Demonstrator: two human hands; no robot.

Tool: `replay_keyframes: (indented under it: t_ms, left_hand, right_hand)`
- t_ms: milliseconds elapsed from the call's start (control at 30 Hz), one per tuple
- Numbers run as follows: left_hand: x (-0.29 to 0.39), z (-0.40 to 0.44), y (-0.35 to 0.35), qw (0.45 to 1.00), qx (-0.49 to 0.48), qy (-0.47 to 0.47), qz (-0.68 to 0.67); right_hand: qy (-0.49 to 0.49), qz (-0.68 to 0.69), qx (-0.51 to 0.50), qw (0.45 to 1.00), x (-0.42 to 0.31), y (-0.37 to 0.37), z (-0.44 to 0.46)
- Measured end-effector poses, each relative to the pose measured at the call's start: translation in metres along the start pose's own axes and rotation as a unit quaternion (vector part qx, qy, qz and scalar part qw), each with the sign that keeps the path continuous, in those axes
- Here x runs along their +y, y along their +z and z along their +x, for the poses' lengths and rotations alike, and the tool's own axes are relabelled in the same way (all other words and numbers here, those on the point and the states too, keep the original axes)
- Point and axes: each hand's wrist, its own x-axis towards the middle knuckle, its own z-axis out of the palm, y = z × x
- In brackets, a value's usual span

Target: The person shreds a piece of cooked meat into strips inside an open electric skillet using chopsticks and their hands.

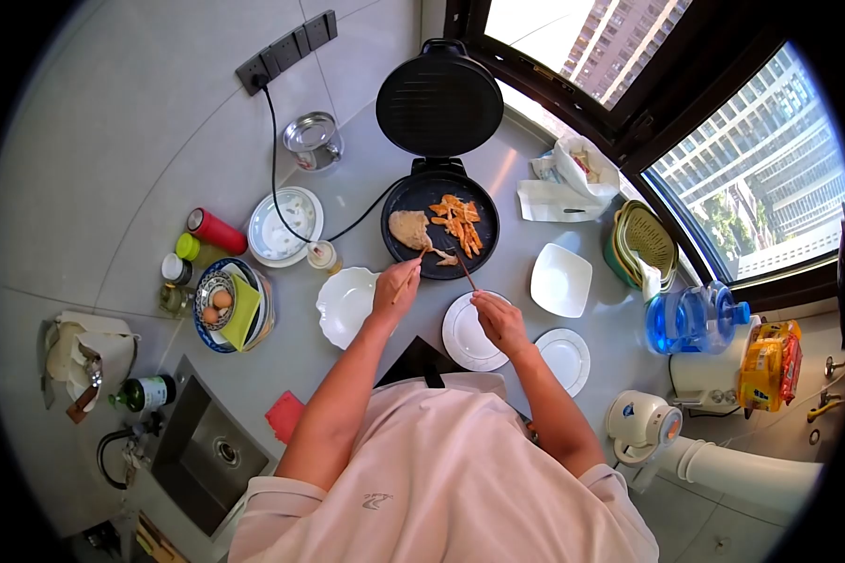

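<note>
An electric griddle pan [486, 255] with its black lid [439, 101] raised stands on the counter. In it lie a pale browned piece of meat [407, 229] on the left and a pile of orange strips [457, 223] on the right. My left hand [396, 287] is closed around a light wooden chopstick [422, 257], its tip at the meat's lower edge. My right hand [499, 322] grips a darker chopstick [467, 273] that reaches over the front rim. Between the two tips is a small torn piece [446, 258]. Below my right hand sits a white plate [462, 349].
A scalloped white bowl [340, 308] is left of my forearm; a square white bowl [561, 280] and small plate [565, 361] are right. The black power cord [276, 159] crosses a patterned plate [286, 206]. Eggs [222, 298] and a sink [197, 446] lie left; a water jug [690, 320] right.
</note>
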Motion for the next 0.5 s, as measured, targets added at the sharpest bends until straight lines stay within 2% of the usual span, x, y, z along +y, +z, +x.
replay_keyframes:
  t_ms: [300,500]
  left_hand:
    - [0.005,0.006,0.001,1.0,0.005,-0.004,0.001]
    - [0.006,0.01,0.0,1.0,-0.006,-0.018,0.004]
  right_hand:
    - [0.046,0.051,0.044,0.997,-0.017,0.014,0.012]
    - [0.178,0.108,0.106,0.972,0.001,0.014,0.007]
